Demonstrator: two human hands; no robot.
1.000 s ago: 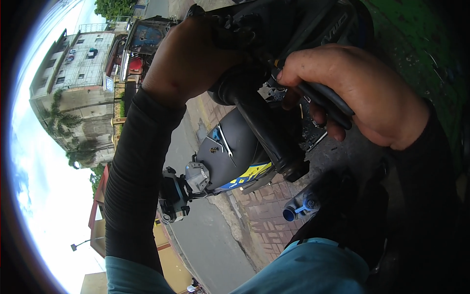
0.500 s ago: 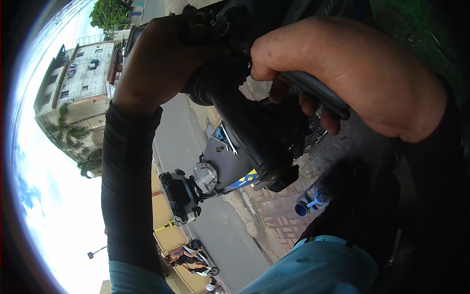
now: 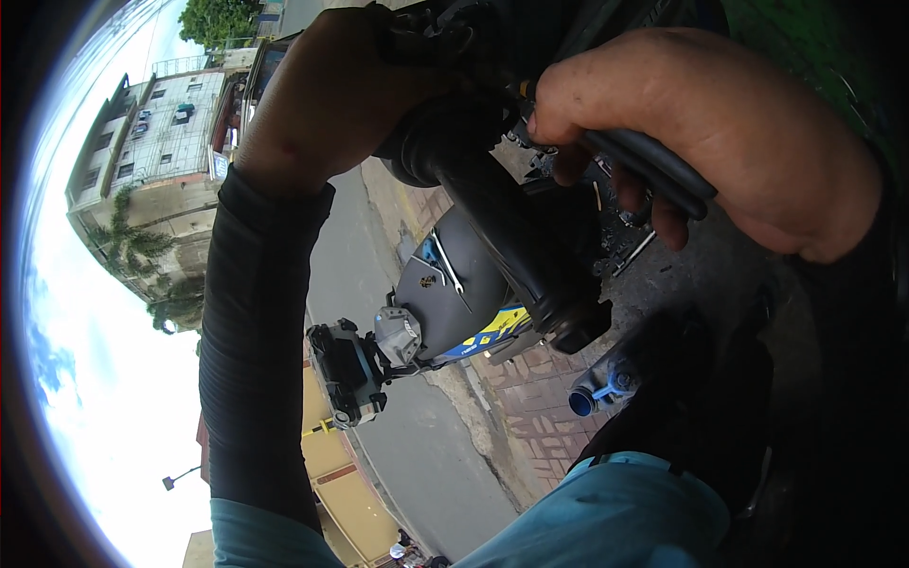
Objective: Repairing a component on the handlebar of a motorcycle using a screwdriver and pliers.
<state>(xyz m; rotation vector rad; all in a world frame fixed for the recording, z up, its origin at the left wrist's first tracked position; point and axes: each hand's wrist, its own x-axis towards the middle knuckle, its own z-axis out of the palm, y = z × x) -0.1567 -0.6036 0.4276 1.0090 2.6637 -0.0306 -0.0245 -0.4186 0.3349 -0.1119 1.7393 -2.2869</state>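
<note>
A thick black tube-like part [image 3: 502, 227] with a wide ribbed collar slants down from the top middle. My left hand [image 3: 331, 95] is closed around its upper end, though the fingers are lost in shadow. In my right hand [image 3: 663, 114] is a pair of pliers [image 3: 653, 170] with dark handles, which the fingers curl around. The pliers' jaws point toward the collar; whether they touch it is hidden by the hand and the dark parts. Below the tube, a wrench [image 3: 447, 265] lies on the grey motorcycle seat [image 3: 440, 303].
A dark pipe-like part with a blue open end [image 3: 587, 402] is near my leg. Reddish paving [image 3: 530, 398] borders a grey road [image 3: 417, 473]. A motorcycle top case [image 3: 346, 374] is beyond the seat. A building [image 3: 161, 142] stands across the road.
Both hands and the black tube have shifted slightly right in the picture. The pliers' two handles now show more plainly. The people on a scooter at the lower left have left the view.
</note>
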